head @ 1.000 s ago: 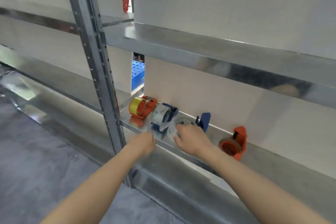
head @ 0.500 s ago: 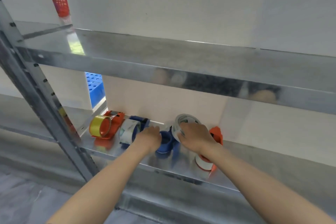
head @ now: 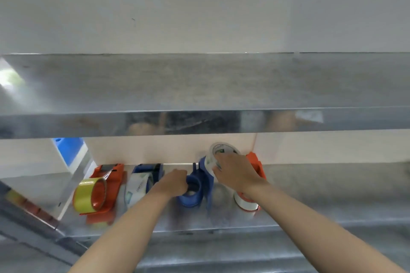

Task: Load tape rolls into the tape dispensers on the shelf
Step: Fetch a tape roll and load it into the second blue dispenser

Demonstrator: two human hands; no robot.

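Since a second ago the clear tape roll [head: 218, 157] has been lifted off the shelf [head: 310, 210] by the right hand [head: 236, 173], fingers clamped on it, above the empty blue dispenser [head: 196, 188], whose hub is gripped by the left hand [head: 174, 183], so loading seems imminent.

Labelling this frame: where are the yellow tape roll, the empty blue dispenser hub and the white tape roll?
yellow tape roll [head: 88, 194], head view, outer band
empty blue dispenser hub [head: 192, 193], head view, rim
white tape roll [head: 218, 150], head view, side face
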